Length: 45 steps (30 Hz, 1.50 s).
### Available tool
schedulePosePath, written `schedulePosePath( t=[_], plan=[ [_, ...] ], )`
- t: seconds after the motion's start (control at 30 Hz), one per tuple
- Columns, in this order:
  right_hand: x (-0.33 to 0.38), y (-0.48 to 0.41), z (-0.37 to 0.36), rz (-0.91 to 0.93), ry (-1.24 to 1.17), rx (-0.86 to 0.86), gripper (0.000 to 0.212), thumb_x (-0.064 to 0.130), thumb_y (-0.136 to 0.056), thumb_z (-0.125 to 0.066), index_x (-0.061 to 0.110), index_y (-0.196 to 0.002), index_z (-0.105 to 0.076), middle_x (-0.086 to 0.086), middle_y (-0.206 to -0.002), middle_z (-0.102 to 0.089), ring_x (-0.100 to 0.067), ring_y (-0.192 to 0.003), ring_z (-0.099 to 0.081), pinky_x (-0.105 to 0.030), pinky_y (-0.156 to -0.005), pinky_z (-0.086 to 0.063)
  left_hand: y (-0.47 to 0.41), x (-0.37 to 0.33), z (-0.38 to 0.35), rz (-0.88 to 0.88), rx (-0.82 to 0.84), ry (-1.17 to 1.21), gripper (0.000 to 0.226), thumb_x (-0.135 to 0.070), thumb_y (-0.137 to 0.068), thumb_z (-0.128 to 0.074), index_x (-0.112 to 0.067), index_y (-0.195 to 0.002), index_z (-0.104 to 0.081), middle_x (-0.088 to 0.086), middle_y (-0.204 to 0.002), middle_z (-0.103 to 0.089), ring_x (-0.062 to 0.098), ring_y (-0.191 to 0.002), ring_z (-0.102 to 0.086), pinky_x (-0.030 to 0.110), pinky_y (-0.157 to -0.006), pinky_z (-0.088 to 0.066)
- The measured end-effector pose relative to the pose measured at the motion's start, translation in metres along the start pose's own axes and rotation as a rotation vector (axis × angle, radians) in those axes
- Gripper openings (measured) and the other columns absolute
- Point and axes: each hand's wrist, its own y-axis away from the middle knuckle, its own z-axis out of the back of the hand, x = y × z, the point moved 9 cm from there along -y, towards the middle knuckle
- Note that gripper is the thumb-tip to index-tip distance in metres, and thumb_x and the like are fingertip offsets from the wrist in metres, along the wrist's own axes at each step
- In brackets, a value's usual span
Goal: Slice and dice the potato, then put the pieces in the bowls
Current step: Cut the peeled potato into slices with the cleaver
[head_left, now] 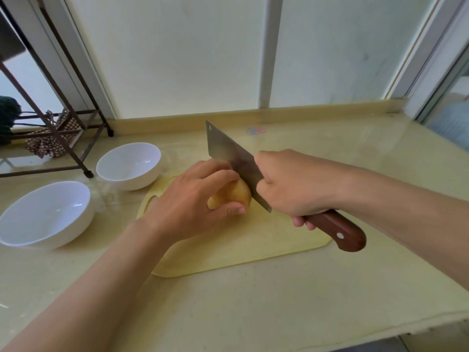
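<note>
Partly, left hand (187, 199) and cleaver (225, 148) hide the potato (232, 195)

Potato (232, 196): pale yellow-tan.
Cutting board (241, 250): pale yellow.
Cleaver (228, 151): grey steel blade, reddish-brown handle, silver rivet.
Far bowl (129, 165), near bowl (45, 214): plain white.
Countertop (253, 301): glossy cream.
Rack (87, 172): dark brown.
Cloth (43, 146): blurred, possibly a brown-and-white check.
</note>
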Motion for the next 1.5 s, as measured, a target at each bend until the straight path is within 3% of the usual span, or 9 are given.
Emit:
schedulePosePath(
  t=[0.2, 0.43, 0.73, 0.8, 0.97, 1.27, 1.5],
  plan=[
    [-0.005, -0.001, -0.001, -0.006, -0.004, 0.002, 0.011, 0.011, -0.103, -0.035, 0.012, -0.092, -0.04, -0.018, -0.07, -0.061, -0.019, -0.034, -0.055, -0.03, -0.04, -0.052, 0.001, 0.0, 0.0, 0.014, 0.004, -0.007, 0.055, -0.058, -0.086, -0.061, -0.014, -0.12, -0.067, -0.001, -0.124, -0.059, 0.023, -0.106, -0.059, 0.039, -0.081, -0.053],
    [-0.004, -0.02, -0.03, -0.014, 0.005, 0.039, 0.008, 0.013, -0.105, -0.036, 0.012, -0.111, -0.041, -0.023, -0.097, -0.061, -0.028, -0.049, -0.065, -0.037, -0.044, -0.058, 0.006, 0.001, 0.002, 0.008, -0.017, -0.009, 0.053, -0.057, -0.085, -0.063, -0.016, -0.119, -0.065, -0.001, -0.123, -0.06, 0.025, -0.105, -0.061, 0.038, -0.08, -0.053],
    [-0.027, -0.02, -0.027, -0.066, -0.133, 0.031, 0.009, 0.013, -0.099, -0.036, 0.017, -0.092, -0.039, -0.024, -0.076, -0.065, -0.032, -0.054, -0.059, -0.04, -0.051, -0.057, 0.021, -0.001, 0.012, 0.018, -0.04, 0.004, 0.047, -0.047, -0.082, -0.071, -0.011, -0.11, -0.062, 0.001, -0.118, -0.057, 0.024, -0.102, -0.059, 0.04, -0.079, -0.052],
    [-0.031, -0.016, -0.026, -0.068, -0.182, 0.014, 0.009, 0.012, -0.097, -0.036, 0.014, -0.102, -0.044, -0.028, -0.081, -0.068, -0.031, -0.054, -0.06, -0.041, -0.051, -0.058, 0.025, 0.001, 0.015, 0.029, -0.048, 0.021, 0.048, -0.045, -0.08, -0.072, -0.009, -0.11, -0.063, 0.002, -0.119, -0.057, 0.023, -0.104, -0.059, 0.038, -0.083, -0.05],
    [-0.037, -0.001, -0.016, -0.051, -0.273, -0.05, 0.037, 0.009, -0.096, -0.038, 0.006, -0.132, -0.044, -0.022, -0.082, -0.065, -0.02, -0.045, -0.058, -0.032, -0.045, -0.054, 0.027, 0.0, 0.015, 0.03, -0.038, 0.071, 0.048, -0.043, -0.08, -0.074, -0.009, -0.114, -0.063, 0.002, -0.123, -0.057, 0.021, -0.111, -0.059, 0.038, -0.088, -0.05],
    [-0.045, 0.01, -0.006, -0.072, -0.384, -0.086, 0.02, 0.005, -0.094, -0.038, 0.004, -0.109, -0.051, -0.018, -0.065, -0.062, -0.021, -0.036, -0.052, -0.028, -0.04, -0.047, 0.027, -0.002, 0.015, 0.007, -0.046, 0.115, 0.047, -0.029, -0.078, -0.081, -0.008, -0.117, -0.063, 0.002, -0.125, -0.056, 0.019, -0.115, -0.058, 0.035, -0.092, -0.049],
    [-0.052, 0.005, -0.005, -0.109, -0.474, -0.083, 0.021, 0.002, -0.092, -0.037, 0.003, -0.106, -0.052, -0.018, -0.062, -0.061, -0.026, -0.041, -0.05, -0.029, -0.04, -0.047, 0.024, -0.003, 0.012, 0.004, -0.049, 0.115, 0.048, -0.028, -0.079, -0.081, -0.006, -0.118, -0.065, 0.005, -0.125, -0.056, 0.02, -0.115, -0.058, 0.037, -0.092, -0.05]
  ],
)
